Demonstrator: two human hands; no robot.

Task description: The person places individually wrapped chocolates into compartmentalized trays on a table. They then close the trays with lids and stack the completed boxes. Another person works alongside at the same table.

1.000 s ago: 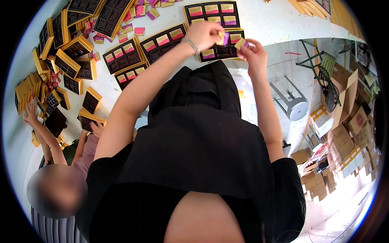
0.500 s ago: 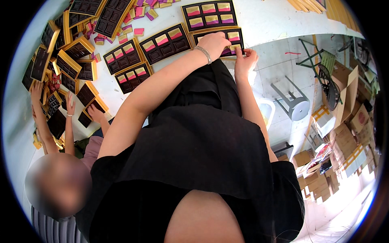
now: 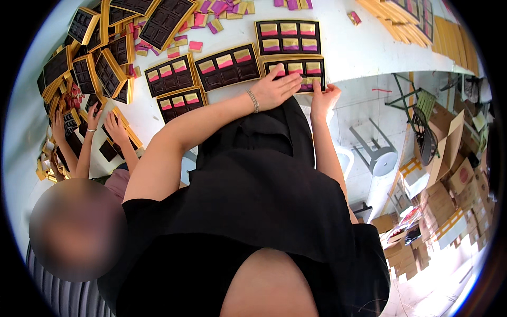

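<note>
A dark six-section tray with a gold edge (image 3: pixel 268 67) lies at the table's front edge. Gold-and-pink wrapped pieces (image 3: pixel 295 68) fill its far row, and my left hand covers part of the near row. That left hand (image 3: pixel 274 94) stretches flat across the tray, fingers extended, holding nothing visible. At the near right corner, my right hand (image 3: pixel 324 103) rests its thumb on the tray, with the other fingers apart beyond the edge. Behind is a full tray (image 3: pixel 288 38) of wrapped pieces. To the left, three trays (image 3: pixel 227 66) have only the far row filled.
Loose wrapped pieces (image 3: pixel 216 8) lie at the back. Stacked dark trays (image 3: pixel 163 24) pile up at left, where a co-worker's hands (image 3: pixel 116 127) work. Gold-edged boxes (image 3: pixel 393 24) stand back right. A grey stool (image 3: pixel 382 160) and cardboard boxes (image 3: pixel 441 195) are on the floor at right.
My left hand has gone from bent fingers over the tray to lying flat across it. My right thumb stays at the tray's corner. The co-worker's hands have shifted among the trays.
</note>
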